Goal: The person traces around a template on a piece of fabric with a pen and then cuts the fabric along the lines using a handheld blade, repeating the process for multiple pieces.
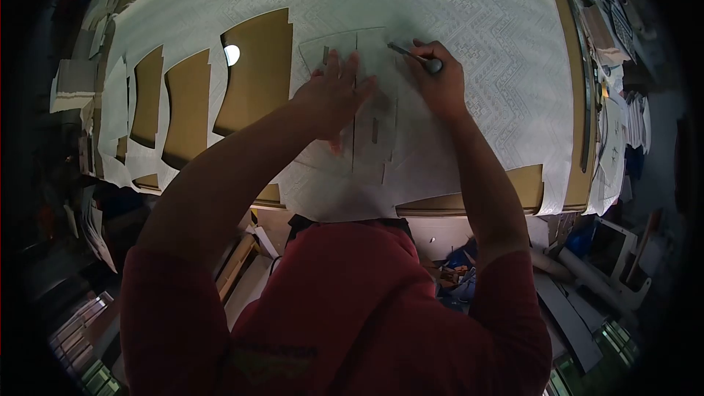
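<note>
A pale patterned fabric (506,66) covers most of the table, with several curved shapes cut out of its left part. On the fabric lies a thin see-through template (375,130) with dark slots and a long line. My left hand (336,95) rests on the template, fingers spread. Just right of the template's upper part, my right hand (438,77) is closed round a dark pen-like tool (411,53), its tip at the template's upper right edge. A rounded grey end of the tool shows beside my fingers.
Brown board (257,73) shows through the cutouts. A long dark strip (586,110) lies along the right edge. Papers (636,123) stand at the far right. Below the table's front edge are a white-framed panel (612,253) and rolls at right, and a wooden frame (236,265) at left.
</note>
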Motion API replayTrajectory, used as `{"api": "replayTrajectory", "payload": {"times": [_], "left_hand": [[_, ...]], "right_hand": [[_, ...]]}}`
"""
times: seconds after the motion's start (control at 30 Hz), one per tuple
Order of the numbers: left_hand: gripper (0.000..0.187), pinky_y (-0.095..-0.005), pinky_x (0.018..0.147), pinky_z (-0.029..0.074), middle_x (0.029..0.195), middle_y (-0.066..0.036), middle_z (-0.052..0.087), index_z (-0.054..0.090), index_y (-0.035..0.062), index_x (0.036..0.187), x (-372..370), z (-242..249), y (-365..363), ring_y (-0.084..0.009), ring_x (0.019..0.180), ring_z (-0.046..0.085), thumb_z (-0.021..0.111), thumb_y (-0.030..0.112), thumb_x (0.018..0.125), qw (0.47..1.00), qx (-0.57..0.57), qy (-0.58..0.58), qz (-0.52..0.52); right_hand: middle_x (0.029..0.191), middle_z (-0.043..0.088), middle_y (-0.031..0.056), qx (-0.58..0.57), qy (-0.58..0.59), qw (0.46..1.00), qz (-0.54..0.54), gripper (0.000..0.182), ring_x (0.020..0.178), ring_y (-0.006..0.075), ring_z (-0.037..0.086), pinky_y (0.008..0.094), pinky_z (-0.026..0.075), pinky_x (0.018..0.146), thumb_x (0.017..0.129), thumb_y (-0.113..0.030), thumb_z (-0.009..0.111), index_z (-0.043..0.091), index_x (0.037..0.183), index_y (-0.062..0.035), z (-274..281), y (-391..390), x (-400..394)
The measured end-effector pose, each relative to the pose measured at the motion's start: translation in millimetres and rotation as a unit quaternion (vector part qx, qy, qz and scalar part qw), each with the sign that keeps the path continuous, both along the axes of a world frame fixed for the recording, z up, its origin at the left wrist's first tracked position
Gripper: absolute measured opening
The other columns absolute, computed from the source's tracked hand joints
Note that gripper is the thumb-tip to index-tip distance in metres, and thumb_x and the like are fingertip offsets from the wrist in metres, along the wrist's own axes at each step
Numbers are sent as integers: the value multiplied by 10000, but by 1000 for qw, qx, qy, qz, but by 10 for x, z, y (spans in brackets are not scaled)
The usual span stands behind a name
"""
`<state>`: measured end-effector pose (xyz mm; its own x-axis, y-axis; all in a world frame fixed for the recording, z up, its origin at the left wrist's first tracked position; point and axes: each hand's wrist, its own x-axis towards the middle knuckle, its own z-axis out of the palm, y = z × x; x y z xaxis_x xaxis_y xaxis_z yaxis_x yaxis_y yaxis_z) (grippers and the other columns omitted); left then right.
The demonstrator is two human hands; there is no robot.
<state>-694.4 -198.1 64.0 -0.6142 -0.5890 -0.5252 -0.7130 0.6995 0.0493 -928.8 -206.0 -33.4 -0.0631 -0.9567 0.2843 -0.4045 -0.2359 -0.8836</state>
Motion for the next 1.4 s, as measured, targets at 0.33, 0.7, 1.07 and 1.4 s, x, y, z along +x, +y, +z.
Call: {"api": "replayTrajectory", "payload": {"times": [0.33,0.7,1.07,1.4], "left_hand": [[1363,-702,1079,453,1677,-355,124,294,132,1632,34,-92,-20,-647,1499,185,1036,360,512,999,6,38,3],[1376,-675,1042,500,1670,-367,144,313,94,1620,38,-43,-22,-654,1477,239,1026,443,496,1000,-9,16,-14],[1349,-686,1114,419,1705,-322,113,313,138,1638,22,-12,-11,-617,1527,161,1035,354,519,999,19,21,16],[1359,-634,1123,465,1686,-345,139,268,126,1649,-43,37,-40,-604,1513,226,1005,418,545,1000,10,-29,-2]], "right_hand": [[825,752,163,28,83,956,-281,146,764,364,745,434,572,689,852,-144,805,714,951,-86,282,87,746],[858,756,153,42,119,960,-250,156,796,368,741,436,572,718,864,-146,807,725,988,-100,320,-202,754],[870,746,53,93,99,986,100,132,828,124,683,296,546,786,870,-74,804,742,979,-32,591,-839,-189],[891,715,33,161,120,889,411,124,824,103,646,277,524,769,856,-18,782,721,962,-29,623,-1625,426]]}}
